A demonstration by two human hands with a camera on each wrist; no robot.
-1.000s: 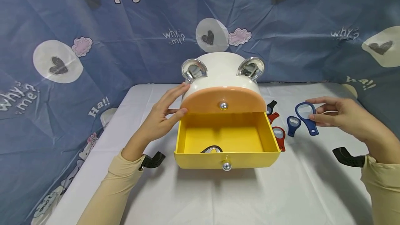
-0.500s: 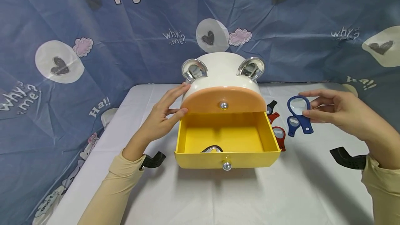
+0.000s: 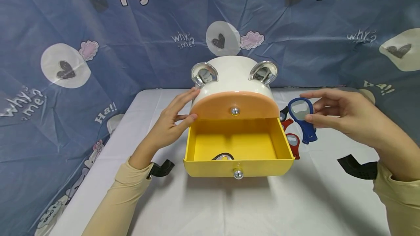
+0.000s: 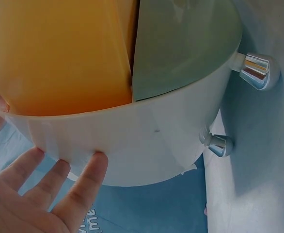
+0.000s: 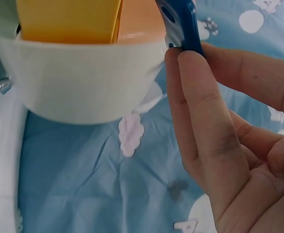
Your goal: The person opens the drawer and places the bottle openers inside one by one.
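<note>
In the head view my right hand (image 3: pixel 351 117) pinches a blue magnifying glass (image 3: pixel 300 110) by its rim, lens upright, right of a white animal-shaped drawer box (image 3: pixel 233 70). The right wrist view shows the blue rim (image 5: pixel 186 24) between thumb and fingers. A smaller blue magnifying glass (image 3: pixel 311 138) is mostly hidden behind the held one. My left hand (image 3: pixel 167 125) rests on the box's left side, fingers spread and touching the white wall (image 4: pixel 118 136). The lower yellow drawer (image 3: pixel 213 169) stands pulled out, with a black-rimmed magnifying glass (image 3: pixel 224 155) partly visible inside.
Red magnifying glasses (image 3: pixel 293 141) and a black one (image 3: pixel 284 113) lie beside the box's right side, partly hidden. An orange upper drawer front (image 3: pixel 213 106) is closed. White cloth (image 3: pixel 249 210) covers the table; a blue printed curtain (image 3: pixel 157 61) hangs behind.
My right hand has moved left with the blue magnifying glass, which now overlaps the smaller blue one in the head view. The left hand and drawer have stayed put.
</note>
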